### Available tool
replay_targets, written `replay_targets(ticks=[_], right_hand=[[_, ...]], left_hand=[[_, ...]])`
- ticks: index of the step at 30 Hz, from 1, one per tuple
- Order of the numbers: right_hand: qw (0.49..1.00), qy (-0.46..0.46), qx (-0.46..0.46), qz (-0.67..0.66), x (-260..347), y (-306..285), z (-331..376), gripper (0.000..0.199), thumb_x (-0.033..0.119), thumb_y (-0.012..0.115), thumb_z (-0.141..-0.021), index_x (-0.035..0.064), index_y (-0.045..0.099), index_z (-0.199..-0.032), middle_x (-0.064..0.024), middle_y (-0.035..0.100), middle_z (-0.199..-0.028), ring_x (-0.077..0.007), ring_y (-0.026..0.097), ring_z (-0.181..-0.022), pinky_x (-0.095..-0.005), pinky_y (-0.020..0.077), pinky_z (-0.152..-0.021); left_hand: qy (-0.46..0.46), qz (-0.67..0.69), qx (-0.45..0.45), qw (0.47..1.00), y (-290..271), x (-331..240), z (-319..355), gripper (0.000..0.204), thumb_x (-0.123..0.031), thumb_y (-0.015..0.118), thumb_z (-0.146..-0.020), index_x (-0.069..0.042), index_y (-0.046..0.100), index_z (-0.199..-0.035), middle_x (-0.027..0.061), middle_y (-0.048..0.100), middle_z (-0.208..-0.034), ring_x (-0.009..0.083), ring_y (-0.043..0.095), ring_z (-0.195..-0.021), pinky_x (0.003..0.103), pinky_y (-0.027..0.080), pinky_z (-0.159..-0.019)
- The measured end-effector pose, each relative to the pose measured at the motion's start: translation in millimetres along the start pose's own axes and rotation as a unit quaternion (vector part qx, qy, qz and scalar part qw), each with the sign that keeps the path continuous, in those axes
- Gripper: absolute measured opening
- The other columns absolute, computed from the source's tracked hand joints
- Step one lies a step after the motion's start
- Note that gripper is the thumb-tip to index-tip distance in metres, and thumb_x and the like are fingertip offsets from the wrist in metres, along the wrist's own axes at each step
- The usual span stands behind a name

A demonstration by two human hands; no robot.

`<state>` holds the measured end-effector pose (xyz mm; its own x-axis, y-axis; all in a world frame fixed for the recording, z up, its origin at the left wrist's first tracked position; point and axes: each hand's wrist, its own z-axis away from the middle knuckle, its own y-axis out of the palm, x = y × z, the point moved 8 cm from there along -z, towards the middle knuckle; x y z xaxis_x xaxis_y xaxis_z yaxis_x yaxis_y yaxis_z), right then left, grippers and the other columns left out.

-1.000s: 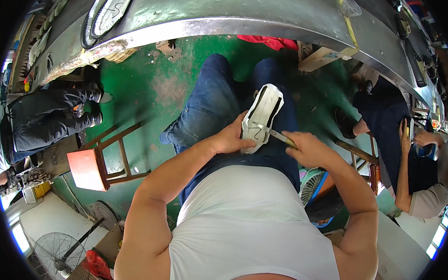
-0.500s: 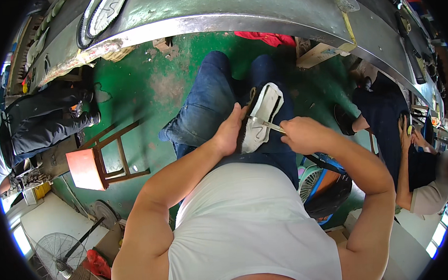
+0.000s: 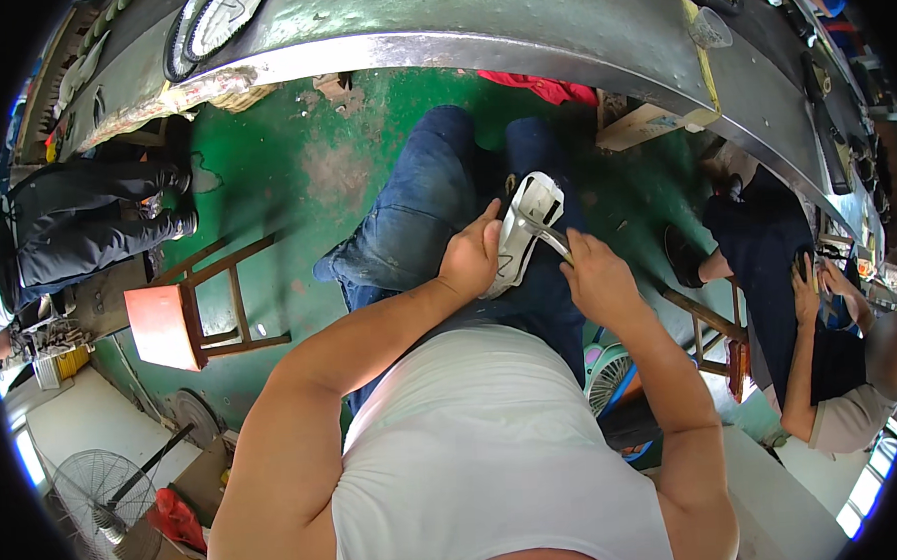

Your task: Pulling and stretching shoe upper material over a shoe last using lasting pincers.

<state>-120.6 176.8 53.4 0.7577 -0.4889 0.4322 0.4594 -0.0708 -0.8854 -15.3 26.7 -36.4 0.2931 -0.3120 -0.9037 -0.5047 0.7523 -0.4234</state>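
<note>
A white shoe (image 3: 513, 262) with a dark edge and a thin dark line on its pale face lies lengthwise over my thighs in blue jeans. Its pale bottom seems turned up. My left hand (image 3: 473, 259) grips the shoe from the left, thumb up along its side, with the other fingers mostly hidden. In my right hand (image 3: 598, 273) is a metal hand tool, pincers by its look (image 3: 550, 239), its curved head against the shoe's face. The fingers of that hand are closed around the handle end.
A metal-topped workbench (image 3: 439, 55) curves across the front, with black-rimmed white shoe parts (image 3: 225, 21) and a clear cup (image 3: 710, 28) on it. Left are a wooden stool (image 3: 162, 328), a standing fan (image 3: 103, 505) and a person in dark trousers (image 3: 95, 215). Another person (image 3: 767, 236) works at right.
The tool's head has moved right and slightly up over the shoe, and its handle now slopes more steeply. My right elbow has come in closer; my left hand still holds the shoe.
</note>
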Motion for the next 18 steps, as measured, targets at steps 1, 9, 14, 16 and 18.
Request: replay_targets(ticks=[1, 9, 14, 16, 18], right_hand=[[0.997, 0.052, 0.050, -0.014, -7, 7, -1, 0.037, 0.014, 0.063, -0.090, -0.0024, 0.054, -0.122, -0.0222, 0.065, -0.101, -0.0422, 0.064, -0.094, -0.0480, 0.0524, -0.083], [0.921, 0.176, 0.225, -0.264, -58, 21, 11, 0.022, 0.020, 0.062, -0.094, -0.0008, 0.059, -0.100, -0.0178, 0.066, -0.082, -0.0317, 0.067, -0.077, -0.0385, 0.0536, -0.072], [0.940, 0.113, -0.034, -0.321, -31, -8, -15, 0.030, 0.028, 0.054, -0.101, -0.0021, 0.057, -0.101, -0.0194, 0.065, -0.079, -0.0338, 0.067, -0.076, -0.0425, 0.0526, -0.072], [0.972, 0.095, -0.008, -0.216, -37, 13, -20, 0.033, 0.030, 0.051, -0.102, -0.0024, 0.057, -0.105, -0.0244, 0.066, -0.083, -0.0429, 0.065, -0.080, -0.0472, 0.0515, -0.074], [0.984, 0.092, 0.069, -0.134, -40, 32, -23, 0.036, 0.033, 0.050, -0.102, -0.0031, 0.057, -0.106, -0.0274, 0.066, -0.087, -0.0484, 0.063, -0.086, -0.0513, 0.0495, -0.076]], left_hand=[[0.087, -0.016, -0.001, 0.996, 2, -7, 2, 0.043, -0.022, 0.046, -0.103, -0.001, 0.052, -0.140, 0.0266, 0.057, -0.134, 0.0393, 0.059, -0.119, 0.041, 0.050, -0.100], [0.118, -0.203, 0.198, 0.952, 10, -39, -6, 0.054, -0.026, 0.052, -0.100, -0.019, 0.038, -0.152, 0.0287, 0.034, -0.152, 0.0449, 0.062, -0.112, 0.045, 0.055, -0.093], [0.053, -0.314, 0.322, 0.891, 11, -65, -10, 0.064, -0.042, 0.050, -0.100, -0.018, 0.030, -0.156, 0.0347, 0.029, -0.152, 0.0485, 0.062, -0.111, 0.048, 0.056, -0.089], [0.062, -0.284, 0.316, 0.903, 7, -59, 0, 0.067, -0.043, 0.050, -0.100, -0.013, 0.029, -0.156, 0.0355, 0.034, -0.149, 0.0486, 0.060, -0.114, 0.048, 0.053, -0.093], [0.070, -0.256, 0.308, 0.914, 12, -38, 19, 0.070, -0.045, 0.050, -0.099, -0.008, 0.028, -0.155, 0.0363, 0.039, -0.146, 0.0488, 0.058, -0.117, 0.048, 0.051, -0.097]])
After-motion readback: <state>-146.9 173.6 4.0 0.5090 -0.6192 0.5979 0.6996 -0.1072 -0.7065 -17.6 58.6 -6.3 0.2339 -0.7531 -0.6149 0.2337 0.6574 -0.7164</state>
